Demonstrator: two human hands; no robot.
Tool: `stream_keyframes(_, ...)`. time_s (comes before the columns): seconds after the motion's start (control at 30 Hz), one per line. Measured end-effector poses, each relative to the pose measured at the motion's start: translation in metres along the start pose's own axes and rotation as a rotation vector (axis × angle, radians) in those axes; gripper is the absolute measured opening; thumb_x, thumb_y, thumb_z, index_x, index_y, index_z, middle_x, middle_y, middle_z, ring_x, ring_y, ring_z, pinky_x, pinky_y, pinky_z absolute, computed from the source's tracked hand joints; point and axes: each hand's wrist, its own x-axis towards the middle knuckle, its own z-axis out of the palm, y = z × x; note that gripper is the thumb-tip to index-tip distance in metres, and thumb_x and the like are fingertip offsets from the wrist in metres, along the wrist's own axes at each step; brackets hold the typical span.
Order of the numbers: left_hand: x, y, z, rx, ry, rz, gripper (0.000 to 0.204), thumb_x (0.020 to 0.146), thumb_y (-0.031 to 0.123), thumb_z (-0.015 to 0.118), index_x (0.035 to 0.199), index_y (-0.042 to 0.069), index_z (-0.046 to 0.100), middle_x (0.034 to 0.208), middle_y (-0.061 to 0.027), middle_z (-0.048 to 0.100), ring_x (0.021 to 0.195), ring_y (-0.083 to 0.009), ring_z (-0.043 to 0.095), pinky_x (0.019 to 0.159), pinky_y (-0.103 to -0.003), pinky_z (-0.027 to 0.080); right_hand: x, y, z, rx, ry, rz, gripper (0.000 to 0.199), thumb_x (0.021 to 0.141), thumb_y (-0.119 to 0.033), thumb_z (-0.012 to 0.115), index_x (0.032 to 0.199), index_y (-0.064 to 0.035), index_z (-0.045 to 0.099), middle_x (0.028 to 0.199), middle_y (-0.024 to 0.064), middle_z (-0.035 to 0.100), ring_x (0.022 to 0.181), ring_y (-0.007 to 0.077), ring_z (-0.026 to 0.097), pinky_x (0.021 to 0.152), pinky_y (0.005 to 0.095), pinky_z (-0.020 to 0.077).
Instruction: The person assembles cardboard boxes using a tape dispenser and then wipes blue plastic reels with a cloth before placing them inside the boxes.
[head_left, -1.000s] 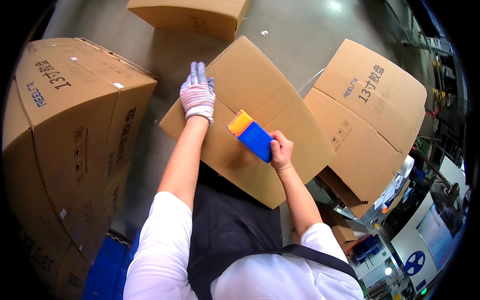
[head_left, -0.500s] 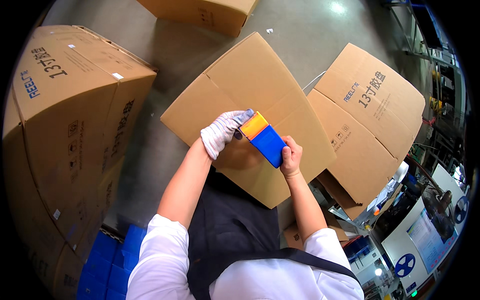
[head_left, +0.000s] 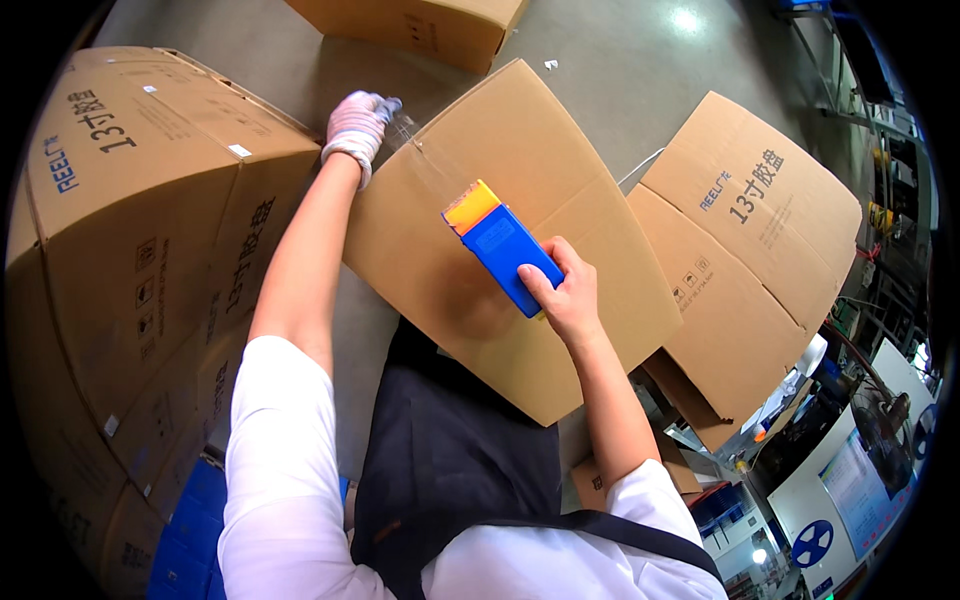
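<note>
Blue and yellow, a hand-held tape dispenser [head_left: 505, 250] is grasped around its blue body by the bare right hand [head_left: 562, 290], its yellow end tilted toward the upper left above a plain brown carton [head_left: 560, 200]. Clear tape [head_left: 405, 130] is stretched from the yellow end across the carton's top to its far left edge, where the strip is pinched in the gloved left hand [head_left: 357, 130]. Whether the tape has been stuck down cannot be told. A printed carton [head_left: 760, 220] is seen just beside the plain one at right, and large printed cartons [head_left: 170, 200] are stacked at left. Blue containers [head_left: 185, 535] are glimpsed at lower left; another carton [head_left: 420, 25] is set on the grey floor [head_left: 590, 90] beyond.
</note>
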Motion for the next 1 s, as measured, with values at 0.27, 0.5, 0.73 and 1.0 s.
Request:
stream_keyframes(0.27,-0.019,0.015,0.021,0.236,-0.179,-0.194,0.058,0.087,0.054,0.047,0.126,0.011,0.051,0.123,-0.0145,0.056,0.117,-0.0275,0.050,0.097,-0.034,0.038,0.007,0.008,0.004,0.039,0.062,0.030,0.035,0.072,-0.034,0.072,0.081,-0.0022,0.059,0.069,0.0093,0.062,0.062,0.0158,0.060,0.059,0.0285,0.0480)
stream_keyframes(0.5,-0.058,0.069,0.014,0.119,-0.070,0.013,0.051,0.094,0.050,0.030,0.124,0.014,0.049,0.121,-0.0159,0.055,0.110,-0.0348,0.052,0.094,-0.042,0.041,-0.013,-0.004,-0.020,0.137,-0.114,0.089,0.043,0.073,-0.041,0.072,0.089,-0.0033,0.058,0.076,0.0119,0.062,0.071,0.0211,0.061,0.065,0.0318,0.0479)
stream_keyframes(0.73,-0.051,0.044,0.019,0.266,0.032,0.147,0.048,0.094,0.045,0.031,0.136,0.021,0.037,0.135,-0.0143,0.044,0.123,-0.0332,0.041,0.102,-0.045,0.033,-0.255,0.125,-0.220,-0.391,-0.088,0.583,0.042,0.068,-0.039,0.071,0.087,-0.0025,0.059,0.074,0.0116,0.061,0.069,0.0192,0.059,0.066,0.0320,0.0465)
stream_keyframes(1.0,-0.128,0.148,0.071,0.771,0.151,0.611,0.057,0.091,0.048,0.039,0.142,0.024,0.029,0.148,-0.0108,0.025,0.135,-0.0346,0.023,0.108,-0.056,0.010,-0.319,0.156,-0.244,-0.493,0.032,0.700,0.042,0.068,-0.040,0.068,0.083,-0.0029,0.056,0.074,0.0172,0.061,0.070,0.0322,0.061,0.064,0.0374,0.0471)
